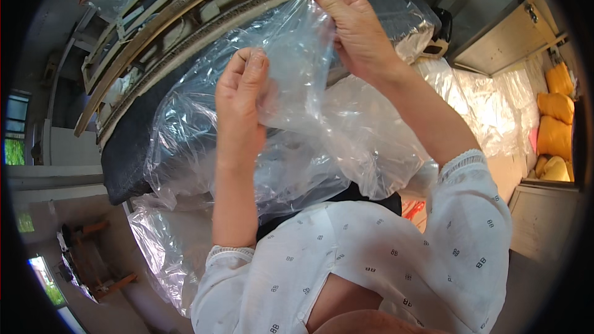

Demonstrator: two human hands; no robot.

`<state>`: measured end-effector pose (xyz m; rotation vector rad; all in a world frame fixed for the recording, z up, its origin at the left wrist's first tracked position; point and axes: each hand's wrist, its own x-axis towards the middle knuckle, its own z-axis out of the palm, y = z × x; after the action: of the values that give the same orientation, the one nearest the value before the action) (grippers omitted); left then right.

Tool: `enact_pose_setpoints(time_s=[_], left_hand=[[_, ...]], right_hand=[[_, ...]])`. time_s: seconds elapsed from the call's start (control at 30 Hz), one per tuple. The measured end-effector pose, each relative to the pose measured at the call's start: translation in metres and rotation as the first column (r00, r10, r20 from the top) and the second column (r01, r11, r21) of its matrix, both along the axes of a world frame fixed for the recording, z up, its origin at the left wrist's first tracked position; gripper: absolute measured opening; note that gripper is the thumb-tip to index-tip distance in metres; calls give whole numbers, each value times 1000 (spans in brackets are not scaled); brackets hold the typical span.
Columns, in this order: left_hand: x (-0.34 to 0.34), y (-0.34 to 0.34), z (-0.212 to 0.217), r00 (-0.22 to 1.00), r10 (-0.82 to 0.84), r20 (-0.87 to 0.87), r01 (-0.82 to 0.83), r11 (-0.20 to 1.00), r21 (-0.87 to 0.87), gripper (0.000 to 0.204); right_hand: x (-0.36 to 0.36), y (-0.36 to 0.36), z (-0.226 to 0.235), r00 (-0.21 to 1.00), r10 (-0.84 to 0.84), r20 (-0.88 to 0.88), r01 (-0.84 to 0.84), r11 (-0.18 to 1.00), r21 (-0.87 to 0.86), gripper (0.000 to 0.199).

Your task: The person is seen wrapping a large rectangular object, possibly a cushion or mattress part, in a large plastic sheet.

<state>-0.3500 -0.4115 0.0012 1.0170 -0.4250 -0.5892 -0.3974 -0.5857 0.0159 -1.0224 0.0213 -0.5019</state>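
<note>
Clear plastic film [291, 86] is stretched up between my two hands, thin and wrinkled. My left hand [241, 83] pinches it on the near left side, thumb pressed against curled fingers. Higher and to the right, my right hand [356, 18] grips a gathered edge of the same film between thumb and forefinger. Below, the film spreads in loose folds over a dark padded surface [127, 161] and hangs toward my lap. Whether the film is a bag or a flat sheet I cannot tell.
Behind the dark surface runs a long wooden frame [167, 21] with rails. More clear plastic sheeting [489, 108] lies at the right, near stacked yellow bundles [555, 127]. A wooden cabinet [510, 31] stands at the far right. A brown wooden stool-like frame [99, 260] is at the lower left.
</note>
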Motion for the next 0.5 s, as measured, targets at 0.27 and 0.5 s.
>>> enact_pose_setpoints(time_s=[0.27, 0.5], left_hand=[[175, -14, -48, 783, 71, 618, -373, 849, 375, 22], [193, -43, -79, 475, 251, 843, -799, 525, 294, 25]], right_hand=[[147, -48, -74, 788, -591, 173, 519, 487, -703, 16], [173, -62, -109, 661, -736, 144, 554, 350, -755, 22]])
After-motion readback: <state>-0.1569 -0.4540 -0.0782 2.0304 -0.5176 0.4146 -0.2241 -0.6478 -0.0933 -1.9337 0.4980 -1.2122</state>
